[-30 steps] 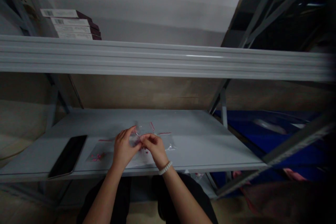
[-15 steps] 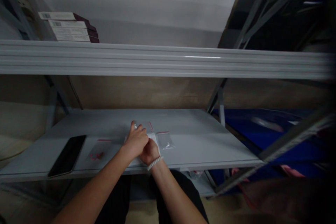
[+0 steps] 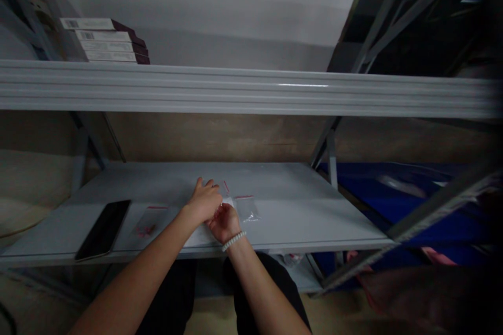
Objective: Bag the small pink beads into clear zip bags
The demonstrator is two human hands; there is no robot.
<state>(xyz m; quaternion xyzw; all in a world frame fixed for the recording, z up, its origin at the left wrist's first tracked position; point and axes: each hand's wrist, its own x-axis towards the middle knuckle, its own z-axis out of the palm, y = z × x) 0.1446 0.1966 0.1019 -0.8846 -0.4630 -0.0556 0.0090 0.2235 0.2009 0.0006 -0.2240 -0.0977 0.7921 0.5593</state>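
Over the grey shelf my left hand (image 3: 205, 203) and my right hand (image 3: 225, 222) meet, fingers bent and pressed together. Whatever lies between the fingertips is too small and hidden to name. A beaded bracelet (image 3: 233, 241) circles my right wrist. White paper or plastic (image 3: 197, 238) shows partly under the hands. Just right of them lies a clear zip bag (image 3: 248, 209) with a red seal line. Behind the hands the red strip (image 3: 226, 187) of another bag is visible. To the left rests a clear zip bag (image 3: 148, 222) with small reddish contents.
A dark tablet or phone (image 3: 104, 230) lies at the shelf's left. An upper shelf beam (image 3: 251, 90) crosses in front, with several stacked boxes (image 3: 112, 42) above it. Metal braces (image 3: 332, 159) stand at the right, beside a blue surface (image 3: 377, 204).
My right hand has turned slightly, with its fingers showing more, and the left fingers have shifted a little. The white sheet is less visible between the hands. The bags stay in place.
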